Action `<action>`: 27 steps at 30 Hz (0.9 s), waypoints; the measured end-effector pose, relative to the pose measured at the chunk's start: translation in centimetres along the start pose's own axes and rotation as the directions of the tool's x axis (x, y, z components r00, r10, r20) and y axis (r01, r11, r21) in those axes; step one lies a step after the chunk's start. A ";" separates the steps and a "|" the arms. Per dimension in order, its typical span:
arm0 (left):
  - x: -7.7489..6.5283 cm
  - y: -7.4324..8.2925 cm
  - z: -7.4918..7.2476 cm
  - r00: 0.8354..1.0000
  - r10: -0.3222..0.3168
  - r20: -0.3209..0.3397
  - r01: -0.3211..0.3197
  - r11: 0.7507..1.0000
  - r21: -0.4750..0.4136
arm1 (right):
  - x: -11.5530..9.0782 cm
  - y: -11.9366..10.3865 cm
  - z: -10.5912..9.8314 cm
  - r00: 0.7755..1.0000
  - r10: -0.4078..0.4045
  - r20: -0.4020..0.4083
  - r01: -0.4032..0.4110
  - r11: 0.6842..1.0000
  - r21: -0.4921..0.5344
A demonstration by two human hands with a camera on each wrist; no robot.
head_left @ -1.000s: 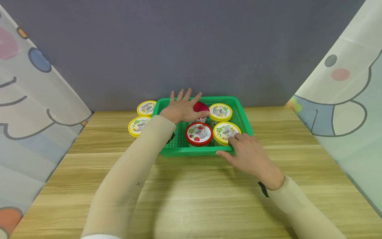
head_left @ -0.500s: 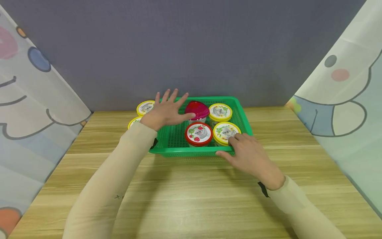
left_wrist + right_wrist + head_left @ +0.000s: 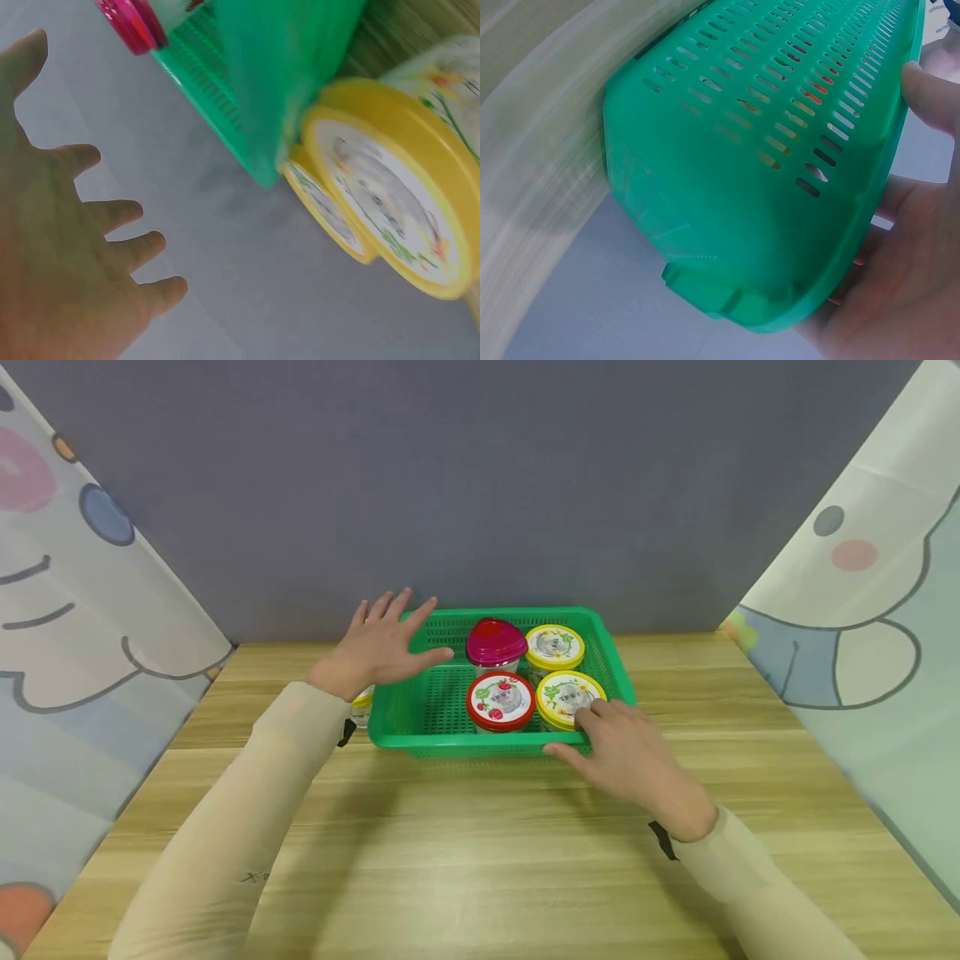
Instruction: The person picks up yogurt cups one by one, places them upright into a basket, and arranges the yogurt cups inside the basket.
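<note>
A green plastic basket (image 3: 480, 745) holds a red-lidded cup (image 3: 500, 700), a cup with a glossy magenta, rounded-triangular lid (image 3: 497, 643) and two yellow-lidded cups (image 3: 555, 646). Its front right rim is gripped by my right hand (image 3: 637, 756), thumb outside and fingers over the edge. The right wrist view shows that grip from below the rim. My left hand (image 3: 375, 647) hovers at the basket's left side, fingers spread and holding nothing. Beside the basket, two more yellow-lidded cups (image 3: 382, 199) stand outside; the head view shows only part of one (image 3: 362, 703) behind the left wrist.
The basket stands on a wood-grain table (image 3: 465, 860), near a grey back wall (image 3: 480, 485). Cartoon-printed cloths (image 3: 862, 568) border both sides. Inside the basket, bare mesh floor (image 3: 446, 697) shows left of the cups.
My left hand has moved left, from over the magenta-lidded cup to the basket's left edge, uncovering that cup. My right hand keeps its place on the rim.
</note>
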State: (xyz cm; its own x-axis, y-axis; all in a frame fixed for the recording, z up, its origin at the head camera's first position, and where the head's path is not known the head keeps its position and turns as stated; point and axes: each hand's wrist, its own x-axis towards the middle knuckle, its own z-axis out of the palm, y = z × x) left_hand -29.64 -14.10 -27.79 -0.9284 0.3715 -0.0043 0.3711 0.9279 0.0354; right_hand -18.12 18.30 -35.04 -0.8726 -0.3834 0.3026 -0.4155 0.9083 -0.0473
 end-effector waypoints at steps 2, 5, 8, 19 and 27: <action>-0.3 -0.6 0.2 1.000 0.002 -0.008 -0.002 1.000 -0.008 | 0.0 0.0 0.1 1.000 0.001 0.003 -0.001 1.000 0.002; -0.8 -1.4 0.5 1.000 0.002 -0.021 -0.002 1.000 -0.018 | 0.0 0.0 0.1 1.000 0.006 0.000 -0.006 1.000 0.010; -1.2 -2.2 0.9 1.000 -0.004 -0.016 0.004 1.000 -0.022 | 0.0 0.0 0.1 1.000 0.007 0.000 -0.007 1.000 0.016; -2.7 -4.9 2.0 0.998 -0.036 -0.043 0.033 0.996 -0.081 | 0.1 -0.2 -0.1 1.000 0.014 0.018 -0.014 1.000 0.021; -4.0 -6.6 2.1 0.998 -0.061 -0.016 0.058 0.991 -0.117 | 0.1 -0.1 -0.1 1.000 0.010 0.014 -0.010 1.000 0.012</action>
State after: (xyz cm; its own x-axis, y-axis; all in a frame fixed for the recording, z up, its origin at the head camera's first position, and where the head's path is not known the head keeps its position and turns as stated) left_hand -28.35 -21.61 -30.14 -0.9494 0.3140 0.0094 0.3118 0.9380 0.1514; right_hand -18.13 18.14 -34.87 -0.8801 -0.3765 0.2892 -0.4097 0.9102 -0.0616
